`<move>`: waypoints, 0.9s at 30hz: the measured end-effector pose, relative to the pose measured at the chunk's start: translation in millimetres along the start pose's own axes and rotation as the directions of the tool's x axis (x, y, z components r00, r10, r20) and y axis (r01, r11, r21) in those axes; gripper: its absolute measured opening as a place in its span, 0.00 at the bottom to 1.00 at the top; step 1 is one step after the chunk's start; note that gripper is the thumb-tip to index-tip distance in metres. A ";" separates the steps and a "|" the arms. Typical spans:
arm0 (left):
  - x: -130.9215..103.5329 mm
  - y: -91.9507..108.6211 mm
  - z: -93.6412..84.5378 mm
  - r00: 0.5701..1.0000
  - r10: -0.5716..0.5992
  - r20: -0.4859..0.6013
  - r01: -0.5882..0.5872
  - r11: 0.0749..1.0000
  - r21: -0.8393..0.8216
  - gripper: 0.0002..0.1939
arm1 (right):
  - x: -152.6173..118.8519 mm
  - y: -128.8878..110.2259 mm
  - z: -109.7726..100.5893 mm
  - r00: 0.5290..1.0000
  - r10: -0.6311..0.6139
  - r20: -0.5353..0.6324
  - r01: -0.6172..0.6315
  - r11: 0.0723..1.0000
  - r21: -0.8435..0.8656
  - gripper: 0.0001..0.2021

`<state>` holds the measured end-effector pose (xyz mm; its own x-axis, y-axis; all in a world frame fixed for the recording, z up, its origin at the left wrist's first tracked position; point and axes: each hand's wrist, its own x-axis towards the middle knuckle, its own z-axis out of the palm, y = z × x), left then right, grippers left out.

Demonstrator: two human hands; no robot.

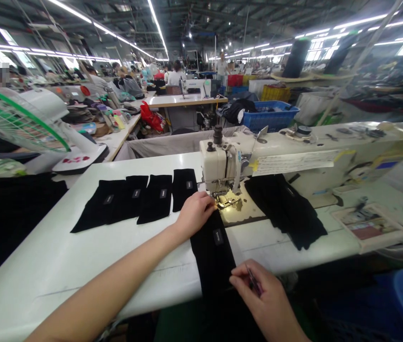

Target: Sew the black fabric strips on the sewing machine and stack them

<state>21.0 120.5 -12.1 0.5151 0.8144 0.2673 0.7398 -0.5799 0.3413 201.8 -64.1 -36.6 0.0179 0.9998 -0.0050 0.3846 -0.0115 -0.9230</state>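
As the long black cloth strip [206,266] looks light and floppy, its edges seem best: the left hand [194,213] pinches its far end, the right hand [263,294], holding a thin dark tool [254,282], its near side.

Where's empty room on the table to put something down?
On the white table, between the row of black pieces and left forearm. A smaller patch: between the long black strip and crumpled black cloth. It's crowded by the metal foot and left hand.
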 end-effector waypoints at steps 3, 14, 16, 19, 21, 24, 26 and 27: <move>-3.8 4.1 2.1 0.999 0.027 -0.030 -0.022 0.987 0.157 0.03 | -0.1 9.2 -1.9 0.986 -0.157 0.053 0.159 0.986 -0.046 0.05; -17.9 -2.9 -1.0 0.978 0.206 0.023 -0.207 0.965 0.161 0.14 | 10.6 16.0 -9.4 0.814 -0.574 0.086 0.573 0.771 -0.278 0.18; -15.6 -5.5 -0.5 0.975 0.222 0.023 -0.223 0.962 0.158 0.14 | 12.0 15.8 -8.0 0.823 -0.563 0.083 0.559 0.774 -0.297 0.18; -13.2 -8.4 0.9 0.969 0.247 0.014 -0.247 0.959 0.142 0.13 | 13.1 15.2 -6.3 0.830 -0.554 0.061 0.547 0.789 -0.279 0.14; -12.7 -10.0 1.9 0.967 0.256 0.002 -0.254 0.958 0.136 0.13 | 13.6 15.0 -5.8 0.829 -0.557 0.054 0.548 0.788 -0.281 0.14; -12.4 -11.8 2.9 0.966 0.257 -0.002 -0.255 0.958 0.131 0.12 | 13.6 15.8 -5.5 0.830 -0.554 0.063 0.545 0.783 -0.300 0.17; -12.2 -12.2 2.7 0.967 0.254 0.002 -0.252 0.959 0.128 0.12 | 13.2 17.1 -5.1 0.838 -0.540 0.074 0.535 0.789 -0.304 0.17; -12.1 -12.2 2.5 0.968 0.251 0.000 -0.249 0.960 0.128 0.12 | 13.0 17.7 -4.9 0.843 -0.532 0.076 0.528 0.792 -0.305 0.17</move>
<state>6.8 117.7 -21.8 0.6840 0.6429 0.3447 0.6376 -0.7564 0.1458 213.4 -51.3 -51.2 -0.2598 0.8502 0.4580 0.5961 0.5143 -0.6166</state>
